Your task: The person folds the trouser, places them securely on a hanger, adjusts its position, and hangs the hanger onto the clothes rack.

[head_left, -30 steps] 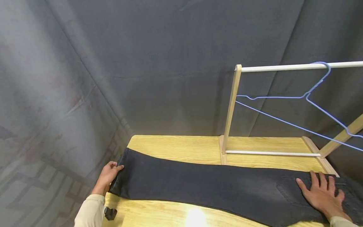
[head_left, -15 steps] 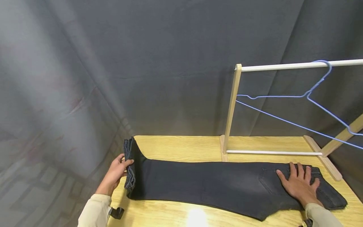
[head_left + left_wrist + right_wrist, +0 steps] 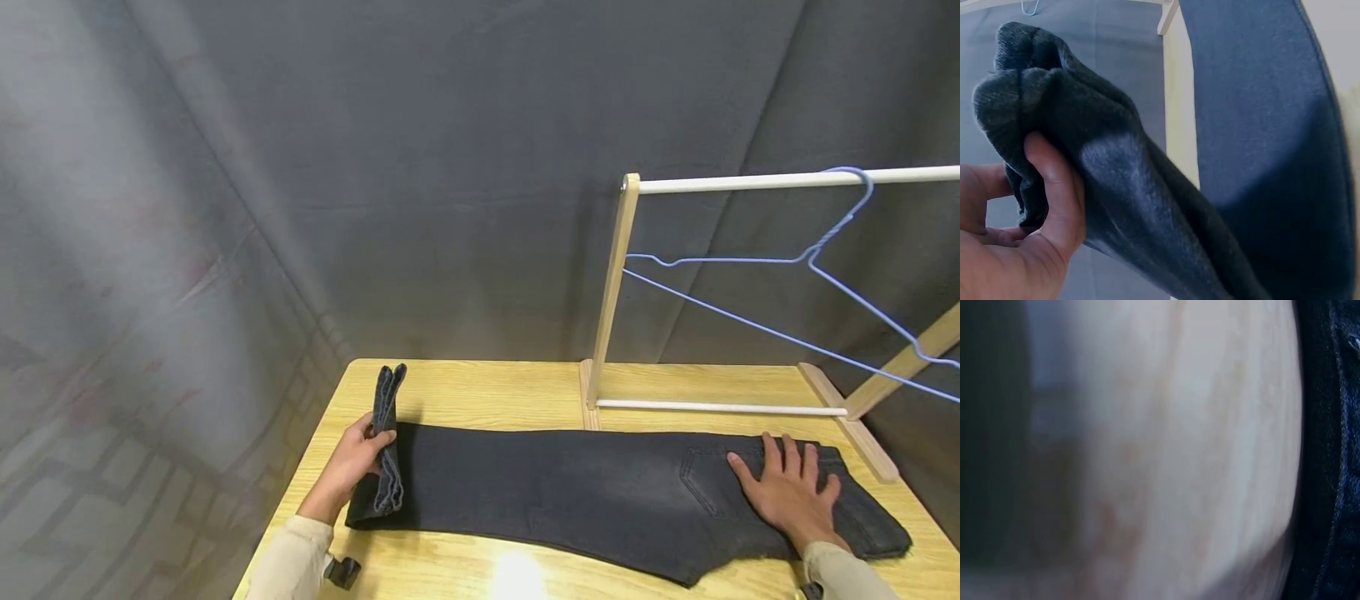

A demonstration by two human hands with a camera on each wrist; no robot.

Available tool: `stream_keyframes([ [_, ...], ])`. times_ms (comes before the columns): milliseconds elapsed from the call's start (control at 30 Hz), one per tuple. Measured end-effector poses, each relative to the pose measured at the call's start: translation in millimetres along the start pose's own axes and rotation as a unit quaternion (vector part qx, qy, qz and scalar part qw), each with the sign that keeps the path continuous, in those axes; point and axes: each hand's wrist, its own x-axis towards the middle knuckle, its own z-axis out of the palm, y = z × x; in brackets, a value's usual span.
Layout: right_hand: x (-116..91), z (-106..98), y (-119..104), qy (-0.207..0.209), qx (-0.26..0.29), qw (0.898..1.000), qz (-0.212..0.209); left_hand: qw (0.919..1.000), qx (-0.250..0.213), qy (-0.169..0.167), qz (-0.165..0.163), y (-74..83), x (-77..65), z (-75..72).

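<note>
A pair of dark jeans (image 3: 570, 483), folded lengthwise, lies across the table with the waist end at the right. My left hand (image 3: 348, 462) pinches the leg hems (image 3: 387, 442) between thumb and fingers and holds them raised, bent back over the leg. In the left wrist view the two stacked hems (image 3: 1016, 94) stick out past the thumb, and the rest of the leg lies flat beyond. My right hand (image 3: 791, 493) rests spread, fingers straight, on the seat beside the back pocket (image 3: 701, 481). The right wrist view shows a blurred tabletop and a strip of denim (image 3: 1329, 450).
Behind the jeans, at the right, stands a wooden rack (image 3: 615, 283) with white rods. A blue wire hanger (image 3: 750, 258) hangs from its top rod (image 3: 750, 182). Light wood table (image 3: 465, 383) shows behind and in front of the jeans. Grey curtains (image 3: 450, 208) enclose the back and left.
My left hand has lifted the hems off the table's left end and carried them rightward, folding the leg end up. The jeans' waist end and my right hand have shifted left.
</note>
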Motion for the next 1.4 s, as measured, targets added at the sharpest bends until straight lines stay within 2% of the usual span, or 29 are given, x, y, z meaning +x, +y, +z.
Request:
stream_keyframes([
  [467,0.2,1.6,1.9,-0.010,-0.009,1.000,0.016,0.9999,-0.003,0.016,-0.003,-23.1,0.3,14.7],
  [667,-3.2,4.8,7.6,0.002,-0.012,1.000,0.017,0.9997,0.017,0.015,-0.003,-36.2,1.3,25.7],
  [800,-3.8,5.5,10.6,0.001,-0.005,1.000,0.012,0.9994,0.034,-0.002,-0.008,-46.5,3.2,31.5],
  [933,-3.4,3.6,10.2,0.001,-0.001,1.000,0.009,0.9984,0.044,-0.036,-0.010,-59.5,5.0,36.5],
  [1033,-3.9,2.5,8.6,0.001,-0.006,1.000,0.016,0.9972,0.042,-0.060,-0.013,-70.7,5.5,39.5],
  [1100,-4.6,2.7,8.8,-0.001,-0.009,1.000,0.021,0.9968,0.044,-0.065,-0.017,-76.7,5.9,41.5],
  [1300,-6.4,1.7,10.6,0.000,-0.011,1.000,0.022,0.9976,0.054,-0.030,-0.033,-83.8,8.5,49.9],
  [1400,-5.5,1.3,13.9,0.006,-0.013,1.000,0.019,0.9973,0.070,-0.013,-0.019,-81.8,10.1,57.3],
])
